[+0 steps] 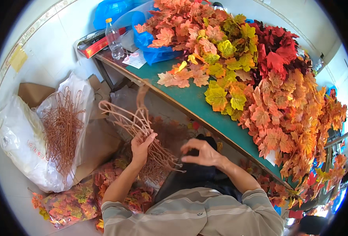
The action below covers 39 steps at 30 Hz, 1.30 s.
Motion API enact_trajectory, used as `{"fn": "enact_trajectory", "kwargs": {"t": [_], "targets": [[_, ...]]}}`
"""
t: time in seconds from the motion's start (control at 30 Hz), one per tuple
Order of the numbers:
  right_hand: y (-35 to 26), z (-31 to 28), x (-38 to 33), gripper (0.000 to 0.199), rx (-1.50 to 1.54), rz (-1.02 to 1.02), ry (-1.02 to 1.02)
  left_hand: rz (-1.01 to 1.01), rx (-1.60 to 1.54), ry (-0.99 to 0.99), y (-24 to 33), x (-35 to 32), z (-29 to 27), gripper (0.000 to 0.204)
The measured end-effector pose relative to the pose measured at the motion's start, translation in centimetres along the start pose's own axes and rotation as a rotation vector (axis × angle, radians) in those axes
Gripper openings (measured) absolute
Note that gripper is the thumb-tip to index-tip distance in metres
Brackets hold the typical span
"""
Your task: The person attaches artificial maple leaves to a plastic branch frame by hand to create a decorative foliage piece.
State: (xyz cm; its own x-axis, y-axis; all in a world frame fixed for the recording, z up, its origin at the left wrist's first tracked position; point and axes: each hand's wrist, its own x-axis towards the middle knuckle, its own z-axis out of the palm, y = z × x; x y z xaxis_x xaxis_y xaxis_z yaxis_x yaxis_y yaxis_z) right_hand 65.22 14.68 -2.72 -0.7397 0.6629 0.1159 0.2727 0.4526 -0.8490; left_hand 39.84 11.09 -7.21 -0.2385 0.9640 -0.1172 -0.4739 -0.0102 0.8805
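Observation:
My left hand is closed round a bundle of thin brown stems, wire-like, with looped upper ends. The bundle slants down to the right, and its lower tips reach close to my right hand. That hand is beside the tips, its fingers bent and the thumb apart from the forefinger; nothing shows in its grasp. Below the bundle, more brown stems form a blurred mass near my lap.
A green-topped table bears piles of orange artificial maple leaves, red leaves and a plastic bottle. To the left, a white plastic bag holds a brown stem heap. A clear bag of leaves lies below.

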Motion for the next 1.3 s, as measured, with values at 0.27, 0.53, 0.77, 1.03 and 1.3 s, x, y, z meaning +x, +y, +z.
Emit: {"fn": "enact_trajectory", "kwargs": {"t": [0.27, 0.53, 0.77, 1.03, 1.3], "targets": [[-0.4, 0.6, 3.7, 0.027, 0.271, 0.080, 0.271, 0.196, 0.595, -0.375, 0.0, -2.1, 5.8, 0.006], [-0.2, -2.0, -2.0, 0.020, 0.762, 0.181, 0.286, -0.177, 0.122, -0.321, -0.2, -1.0, 7.7, 0.015], [0.5, -3.3, -7.6, 0.024, 1.153, 0.054, 0.195, -0.535, 0.032, -0.777, 2.1, -0.2, 8.2, 0.013], [-1.8, -4.2, -12.3, 0.033, 1.401, 0.082, 0.083, -0.720, -0.058, -0.873, 3.2, -2.9, 11.0, 0.019], [-5.6, -6.3, -20.8, 0.034, 1.098, 0.405, 0.309, -0.189, 0.436, -0.560, 6.9, -0.4, 7.6, 0.008]]}}
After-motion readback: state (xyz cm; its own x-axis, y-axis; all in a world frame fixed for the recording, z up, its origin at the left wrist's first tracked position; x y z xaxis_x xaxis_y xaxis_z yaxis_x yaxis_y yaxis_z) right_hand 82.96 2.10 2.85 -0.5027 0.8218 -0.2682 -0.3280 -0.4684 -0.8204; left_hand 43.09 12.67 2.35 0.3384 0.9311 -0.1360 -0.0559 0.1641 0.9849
